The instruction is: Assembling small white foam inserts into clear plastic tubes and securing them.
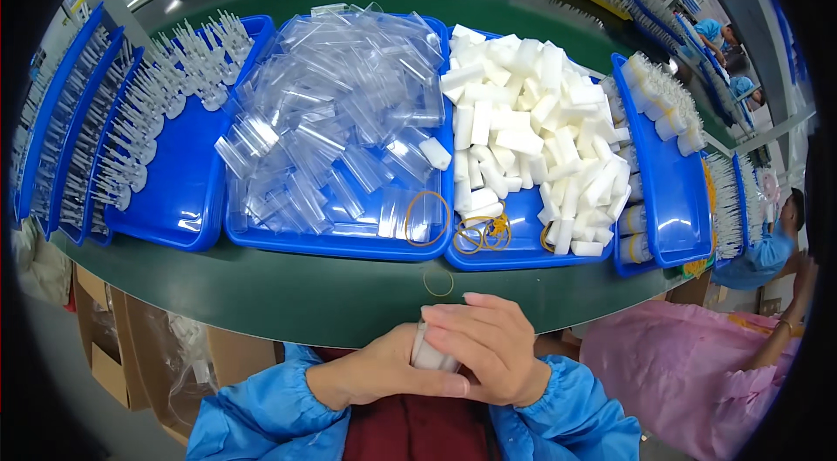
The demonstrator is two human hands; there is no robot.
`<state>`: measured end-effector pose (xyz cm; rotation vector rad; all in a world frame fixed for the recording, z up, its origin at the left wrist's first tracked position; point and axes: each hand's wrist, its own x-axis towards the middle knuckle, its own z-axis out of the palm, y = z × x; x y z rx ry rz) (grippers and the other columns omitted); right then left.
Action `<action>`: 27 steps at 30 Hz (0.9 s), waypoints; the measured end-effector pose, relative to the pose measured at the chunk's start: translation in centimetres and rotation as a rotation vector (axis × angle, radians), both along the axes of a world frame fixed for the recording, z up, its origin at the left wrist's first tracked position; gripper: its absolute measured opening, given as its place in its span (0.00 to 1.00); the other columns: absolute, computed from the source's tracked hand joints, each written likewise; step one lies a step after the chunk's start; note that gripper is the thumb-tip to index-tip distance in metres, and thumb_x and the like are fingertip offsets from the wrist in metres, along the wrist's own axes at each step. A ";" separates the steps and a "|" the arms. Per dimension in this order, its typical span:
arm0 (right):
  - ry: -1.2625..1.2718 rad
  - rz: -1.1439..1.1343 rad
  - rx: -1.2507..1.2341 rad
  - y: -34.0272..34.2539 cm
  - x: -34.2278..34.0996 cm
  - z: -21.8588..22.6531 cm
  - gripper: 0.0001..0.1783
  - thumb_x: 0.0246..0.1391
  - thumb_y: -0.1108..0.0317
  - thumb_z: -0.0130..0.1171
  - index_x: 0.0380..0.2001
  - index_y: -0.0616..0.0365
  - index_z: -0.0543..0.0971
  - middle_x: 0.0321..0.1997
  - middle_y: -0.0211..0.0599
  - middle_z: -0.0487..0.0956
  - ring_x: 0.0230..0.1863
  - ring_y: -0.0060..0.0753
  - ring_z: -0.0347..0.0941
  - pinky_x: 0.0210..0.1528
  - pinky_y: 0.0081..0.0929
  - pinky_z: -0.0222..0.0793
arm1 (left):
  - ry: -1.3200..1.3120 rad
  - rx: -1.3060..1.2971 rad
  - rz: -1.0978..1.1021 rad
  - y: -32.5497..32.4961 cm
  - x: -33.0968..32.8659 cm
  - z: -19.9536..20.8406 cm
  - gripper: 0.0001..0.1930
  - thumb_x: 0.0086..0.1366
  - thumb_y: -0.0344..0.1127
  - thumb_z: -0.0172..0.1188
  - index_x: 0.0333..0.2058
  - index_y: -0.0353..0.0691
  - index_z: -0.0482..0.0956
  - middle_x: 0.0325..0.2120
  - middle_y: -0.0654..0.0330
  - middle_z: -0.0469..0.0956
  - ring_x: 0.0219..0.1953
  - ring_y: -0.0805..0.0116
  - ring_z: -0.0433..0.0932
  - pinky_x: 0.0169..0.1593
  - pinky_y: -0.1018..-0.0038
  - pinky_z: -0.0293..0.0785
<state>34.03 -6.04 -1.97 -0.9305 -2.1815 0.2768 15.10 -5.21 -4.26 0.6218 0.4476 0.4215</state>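
Note:
Close to my body, at the near edge of the green table, my left hand wraps round a short white piece with a clear, shiny skin. Over its top lie the fingers of my right hand, closed on it from the other side. Much of the piece is hidden by the fingers, so its full shape does not show. A thin rubber band lies on the table just beyond my hands. Past it, a blue tray is heaped with clear plastic sleeves, and another blue tray holds white foam blocks.
Yellow rubber bands lie among the foam. At left, a blue tray carries upright white stemmed parts. At right, a tilted blue tray holds capped cylinders. A person in pink sits close on my right. Cardboard boxes stand below left.

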 end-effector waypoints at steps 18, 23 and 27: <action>-0.205 -0.411 0.013 7.8 3.1 0.9 0.09 0.44 0.71 0.69 0.30 0.53 0.80 0.32 0.31 0.74 0.38 0.38 0.70 0.40 0.36 0.61 | 0.695 0.593 0.521 1.7 -0.6 1.8 0.21 0.48 0.33 0.81 0.37 0.37 0.78 0.28 0.66 0.78 0.30 0.80 0.73 0.35 0.80 0.72; -0.207 -0.410 0.044 9.6 4.5 -2.1 0.07 0.50 0.69 0.62 0.32 0.55 0.76 0.33 0.36 0.75 0.40 0.44 0.72 0.44 0.38 0.67 | 0.817 0.792 0.334 2.7 -1.9 0.9 0.04 0.62 0.21 0.64 0.35 0.31 0.77 0.31 0.53 0.81 0.31 0.69 0.80 0.34 0.75 0.76; 0.111 -0.393 0.064 10.0 4.0 1.0 0.06 0.54 0.70 0.63 0.31 0.56 0.75 0.33 0.34 0.74 0.39 0.40 0.72 0.41 0.37 0.66 | 0.565 0.616 0.701 2.3 0.3 2.0 0.08 0.59 0.20 0.68 0.32 0.35 0.75 0.25 0.57 0.80 0.24 0.73 0.77 0.29 0.78 0.74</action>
